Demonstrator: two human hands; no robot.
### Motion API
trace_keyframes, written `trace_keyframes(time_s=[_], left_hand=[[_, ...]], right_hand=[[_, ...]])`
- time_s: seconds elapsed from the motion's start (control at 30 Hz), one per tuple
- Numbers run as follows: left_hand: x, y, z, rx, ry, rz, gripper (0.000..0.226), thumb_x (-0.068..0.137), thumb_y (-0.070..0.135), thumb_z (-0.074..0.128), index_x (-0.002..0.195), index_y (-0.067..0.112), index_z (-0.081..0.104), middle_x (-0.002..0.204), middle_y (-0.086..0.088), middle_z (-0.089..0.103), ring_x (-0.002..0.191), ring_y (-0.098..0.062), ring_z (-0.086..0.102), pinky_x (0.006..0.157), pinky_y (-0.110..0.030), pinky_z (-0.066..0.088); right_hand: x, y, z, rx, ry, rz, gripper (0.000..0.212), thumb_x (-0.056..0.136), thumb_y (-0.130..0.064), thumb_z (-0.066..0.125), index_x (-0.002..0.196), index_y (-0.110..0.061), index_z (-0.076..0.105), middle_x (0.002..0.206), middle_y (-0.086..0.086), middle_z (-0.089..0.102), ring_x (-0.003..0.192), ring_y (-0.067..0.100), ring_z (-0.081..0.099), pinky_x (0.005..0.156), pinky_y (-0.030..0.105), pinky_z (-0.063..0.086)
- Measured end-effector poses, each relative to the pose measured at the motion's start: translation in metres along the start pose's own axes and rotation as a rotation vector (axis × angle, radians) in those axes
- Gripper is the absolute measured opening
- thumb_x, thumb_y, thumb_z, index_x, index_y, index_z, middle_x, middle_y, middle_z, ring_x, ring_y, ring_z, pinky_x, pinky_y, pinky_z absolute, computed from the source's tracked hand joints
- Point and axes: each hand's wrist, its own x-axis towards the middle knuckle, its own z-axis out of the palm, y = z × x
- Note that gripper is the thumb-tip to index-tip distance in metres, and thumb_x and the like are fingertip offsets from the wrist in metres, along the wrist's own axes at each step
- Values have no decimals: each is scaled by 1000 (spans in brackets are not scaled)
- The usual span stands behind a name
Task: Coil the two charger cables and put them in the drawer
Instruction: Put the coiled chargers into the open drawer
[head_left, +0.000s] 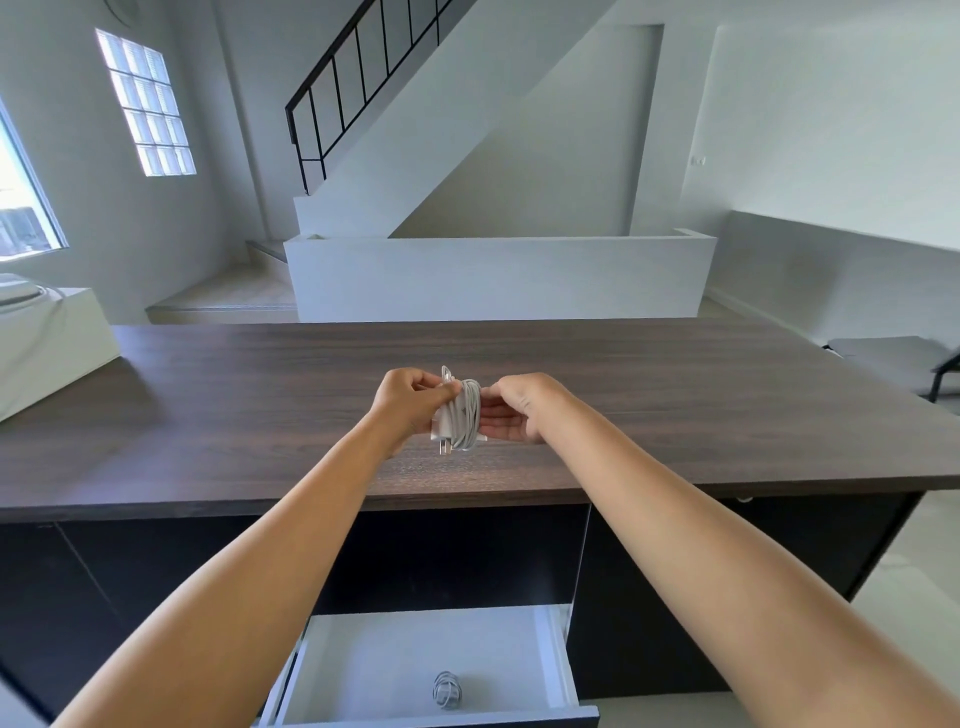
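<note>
Above the dark wooden desk (260, 395) I hold a white charger (460, 415), its cable wound in loops round the plug block, prongs pointing down. My left hand (410, 402) grips the block and the top of the coil. My right hand (511, 410) touches the coil's right side, fingers curled at the cable. Below, a white drawer (550, 660) stands pulled out, and a second coiled white cable (447, 690) lies on its floor near the front.
A white box (47, 343) sits at the desk's left end. Dark cabinet fronts flank the drawer. A grey chair (893, 358) stands at the far right. A low white wall and a staircase lie behind the desk.
</note>
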Motion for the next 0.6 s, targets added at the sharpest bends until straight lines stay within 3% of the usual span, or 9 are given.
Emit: trace_keyframes(time_s=[0.1,0.27,0.37,0.43,0.6], left_hand=[[1,3,-3,-17,-22,-7,30,76,25,79,93,5,66,98,-14,71,91,-28,70,77,-47,59],[0,7,-5,15,-29,11,29,74,25,81,90,6,67,101,-17,70,96,-32,68,80,-50,58],[-1,5,-3,-3,-40,-4,26,75,22,80,88,6,66,102,-20,69,97,-34,68,79,-50,58],[-1,2,-1,27,-26,-1,25,73,23,82,85,9,66,98,-18,69,96,-35,68,79,-51,57],[1,1,3,-55,-6,-41,26,70,21,83,84,9,65,103,-22,68,97,-36,68,78,-53,57]], right_hand=[[2,-1,-1,-18,10,-44,15,93,-9,59,81,-2,65,76,10,66,65,18,65,59,28,58],[5,0,-1,-67,-4,-61,18,94,-11,56,78,-6,65,78,9,65,70,19,63,78,35,57],[5,-3,-5,-142,10,3,27,93,-27,59,73,-9,61,83,5,54,76,15,52,85,37,55],[2,-5,-2,-271,12,19,27,89,-34,65,77,-11,61,84,2,51,79,14,48,82,32,54],[6,-6,1,-388,65,-66,28,96,-12,55,68,-13,51,70,-1,48,63,7,43,61,20,39]])
